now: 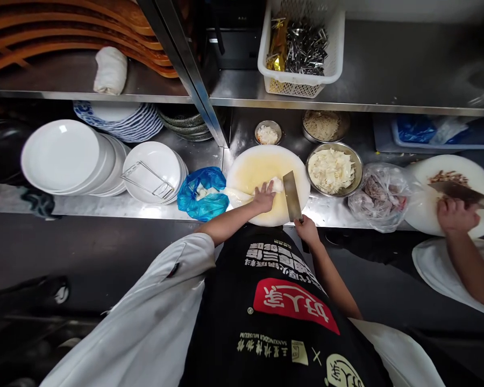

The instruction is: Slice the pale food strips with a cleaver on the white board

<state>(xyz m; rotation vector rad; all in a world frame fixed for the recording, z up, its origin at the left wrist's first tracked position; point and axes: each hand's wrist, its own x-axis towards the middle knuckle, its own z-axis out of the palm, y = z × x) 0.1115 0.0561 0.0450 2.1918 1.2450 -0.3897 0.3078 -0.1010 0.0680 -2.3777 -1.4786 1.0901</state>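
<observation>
White food [277, 185] | left hand [265, 196] spread against it, right hand [306, 229] gripping cleaver [292, 196] | blue bag [204, 207], bowl [359, 174] near

The left hand [264, 199] is lying palm down, fingers [270, 186] parted, the left forearm [234, 221] slanting inward, while the right hand [306, 230] is gripping tightly, the right forearm [334, 279] also slanting inward.

You have before you two cutting boards [242, 166], two cleavers [292, 196], three metal bowls [360, 171], one blue bag [191, 198] at your left, one filled clear bag [381, 207], one white basket [294, 87] and one rolled white cloth [111, 71].
</observation>
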